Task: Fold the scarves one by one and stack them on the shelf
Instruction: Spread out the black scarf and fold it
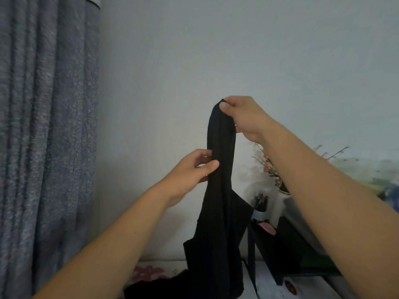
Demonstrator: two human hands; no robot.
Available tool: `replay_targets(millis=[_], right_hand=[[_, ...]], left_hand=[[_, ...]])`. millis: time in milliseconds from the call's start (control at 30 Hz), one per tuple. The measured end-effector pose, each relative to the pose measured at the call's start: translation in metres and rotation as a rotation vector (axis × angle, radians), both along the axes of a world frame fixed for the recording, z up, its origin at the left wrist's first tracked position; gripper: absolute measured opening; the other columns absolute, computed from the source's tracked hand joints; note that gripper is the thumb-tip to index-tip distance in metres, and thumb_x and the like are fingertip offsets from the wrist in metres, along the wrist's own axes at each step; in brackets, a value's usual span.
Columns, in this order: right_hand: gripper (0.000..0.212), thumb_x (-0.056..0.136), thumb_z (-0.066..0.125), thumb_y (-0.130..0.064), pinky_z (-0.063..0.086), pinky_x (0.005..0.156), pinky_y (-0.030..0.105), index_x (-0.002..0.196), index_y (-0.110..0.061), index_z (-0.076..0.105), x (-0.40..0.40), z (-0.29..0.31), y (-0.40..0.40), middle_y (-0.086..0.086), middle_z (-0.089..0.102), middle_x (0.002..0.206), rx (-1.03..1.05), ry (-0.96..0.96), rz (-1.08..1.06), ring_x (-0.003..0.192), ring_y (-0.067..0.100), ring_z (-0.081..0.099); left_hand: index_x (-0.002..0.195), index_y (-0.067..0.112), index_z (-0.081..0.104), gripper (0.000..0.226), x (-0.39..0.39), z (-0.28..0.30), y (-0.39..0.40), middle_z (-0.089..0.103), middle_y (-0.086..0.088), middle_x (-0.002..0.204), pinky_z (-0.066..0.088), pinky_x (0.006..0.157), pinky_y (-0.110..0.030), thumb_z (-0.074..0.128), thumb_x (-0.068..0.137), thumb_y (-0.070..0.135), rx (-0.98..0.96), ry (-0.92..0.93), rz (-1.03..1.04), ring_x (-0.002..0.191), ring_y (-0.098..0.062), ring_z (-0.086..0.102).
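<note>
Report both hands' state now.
Left hand: pinching the black scarf partway down.
Right hand: gripping the scarf's top end.

A black scarf of thin, matte fabric is being held up in the air, bunched into a narrow vertical band at its top end and hanging straight down in front of a pale wall. Its top end is being pinched from the right side, and a point on its left edge lower down is being pinched as well, so that the upper part is being kept taut between the two points. Below the lower point the fabric is widening into loose, uneven folds, and its bottom portion is resting in a dark heap at the lower edge of the view.
</note>
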State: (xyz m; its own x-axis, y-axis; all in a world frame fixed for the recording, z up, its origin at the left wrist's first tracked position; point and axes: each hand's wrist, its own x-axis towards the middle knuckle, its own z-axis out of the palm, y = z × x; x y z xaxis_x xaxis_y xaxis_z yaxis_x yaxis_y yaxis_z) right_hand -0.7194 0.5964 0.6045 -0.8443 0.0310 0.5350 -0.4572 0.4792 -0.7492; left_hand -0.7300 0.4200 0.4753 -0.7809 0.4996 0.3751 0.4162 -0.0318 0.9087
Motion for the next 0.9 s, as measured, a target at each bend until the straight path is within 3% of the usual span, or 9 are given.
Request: replay_targets(millis=[133, 300, 500, 567, 633, 667, 733, 800, 900], right_hand=[[0.028, 0.105, 0.050, -0.023, 0.054, 0.080, 0.038, 0.117, -0.001, 0.062, 0.012, -0.002, 0.015, 0.011, 0.066, 0.104, 0.082, -0.158, 0.242, 0.091, 0.023, 0.064], [0.025, 0.105, 0.050, -0.022, 0.055, 0.091, 0.050, 0.114, -0.002, 0.064, 0.009, -0.018, 0.028, 0.012, 0.068, 0.102, 0.163, -0.220, 0.259, 0.093, 0.027, 0.066], [0.023, 0.105, 0.050, -0.019, 0.058, 0.087, 0.043, 0.111, -0.004, 0.065, 0.005, -0.033, 0.043, 0.010, 0.069, 0.103, 0.147, -0.218, 0.312, 0.094, 0.023, 0.068], [0.020, 0.105, 0.050, -0.019, 0.058, 0.083, 0.039, 0.107, -0.009, 0.067, 0.003, -0.039, 0.059, 0.008, 0.070, 0.102, 0.048, -0.199, 0.296, 0.094, 0.022, 0.068], [0.020, 0.106, 0.048, -0.020, 0.056, 0.080, 0.035, 0.106, -0.011, 0.066, 0.002, -0.043, 0.075, 0.005, 0.069, 0.101, -0.128, -0.143, 0.231, 0.093, 0.020, 0.067], [0.019, 0.106, 0.047, -0.020, 0.055, 0.079, 0.034, 0.105, -0.012, 0.065, 0.000, -0.045, 0.082, 0.004, 0.068, 0.100, -0.239, -0.112, 0.208, 0.092, 0.020, 0.066], [0.019, 0.106, 0.047, -0.021, 0.055, 0.079, 0.032, 0.105, -0.012, 0.064, -0.004, -0.048, 0.089, 0.004, 0.067, 0.099, -0.396, -0.082, 0.204, 0.090, 0.020, 0.064], [0.019, 0.106, 0.047, -0.020, 0.056, 0.081, 0.032, 0.104, -0.010, 0.063, -0.007, -0.051, 0.084, 0.004, 0.066, 0.097, -0.428, -0.102, 0.242, 0.087, 0.018, 0.064], [0.021, 0.106, 0.047, -0.018, 0.056, 0.080, 0.028, 0.095, -0.014, 0.064, -0.017, -0.048, 0.071, 0.001, 0.068, 0.093, -0.508, -0.014, 0.039, 0.086, 0.014, 0.065]], left_hand=[[0.129, 0.028, 0.059, 0.034, -0.004, 0.005, 0.000, 0.068, -0.001, 0.125, 0.051, 0.106, -0.045, 0.066, 0.097, 0.034, 0.108, -0.084, -0.024, 0.113, -0.022, 0.067], [0.126, 0.016, 0.059, 0.032, 0.008, 0.008, 0.007, 0.072, -0.006, 0.116, 0.052, 0.102, -0.044, 0.066, 0.097, 0.026, 0.129, -0.153, -0.175, 0.107, -0.021, 0.067], [0.120, 0.009, 0.063, 0.029, 0.006, 0.002, 0.010, 0.074, -0.010, 0.115, 0.053, 0.099, -0.039, 0.068, 0.096, 0.024, 0.073, -0.195, -0.163, 0.110, -0.026, 0.070], [0.115, 0.008, 0.065, 0.026, -0.001, -0.014, -0.005, 0.075, -0.012, 0.106, 0.053, 0.086, -0.038, 0.070, 0.095, 0.023, -0.033, -0.170, -0.184, 0.097, -0.027, 0.071], [0.096, 0.013, 0.068, 0.009, -0.009, -0.036, -0.023, 0.067, -0.008, 0.081, 0.045, 0.063, -0.030, 0.071, 0.094, 0.021, -0.212, -0.156, -0.224, 0.066, -0.021, 0.058], [0.090, 0.014, 0.069, 0.006, -0.011, -0.048, -0.032, 0.062, -0.004, 0.075, 0.044, 0.060, -0.027, 0.070, 0.094, 0.019, -0.319, -0.163, -0.238, 0.061, -0.017, 0.052], [0.095, 0.007, 0.070, 0.015, -0.012, -0.066, -0.038, 0.068, -0.007, 0.084, 0.055, 0.079, -0.033, 0.067, 0.091, 0.022, -0.454, -0.136, -0.203, 0.076, -0.020, 0.061], [0.101, 0.002, 0.069, 0.025, -0.009, -0.078, -0.035, 0.073, -0.008, 0.099, 0.052, 0.098, -0.037, 0.060, 0.087, 0.021, -0.305, -0.153, -0.131, 0.096, -0.020, 0.066], [0.109, 0.004, 0.067, 0.017, 0.006, -0.097, -0.025, 0.073, -0.013, 0.113, 0.053, 0.093, -0.037, 0.056, 0.099, 0.011, -0.116, -0.242, -0.075, 0.103, -0.025, 0.069]])
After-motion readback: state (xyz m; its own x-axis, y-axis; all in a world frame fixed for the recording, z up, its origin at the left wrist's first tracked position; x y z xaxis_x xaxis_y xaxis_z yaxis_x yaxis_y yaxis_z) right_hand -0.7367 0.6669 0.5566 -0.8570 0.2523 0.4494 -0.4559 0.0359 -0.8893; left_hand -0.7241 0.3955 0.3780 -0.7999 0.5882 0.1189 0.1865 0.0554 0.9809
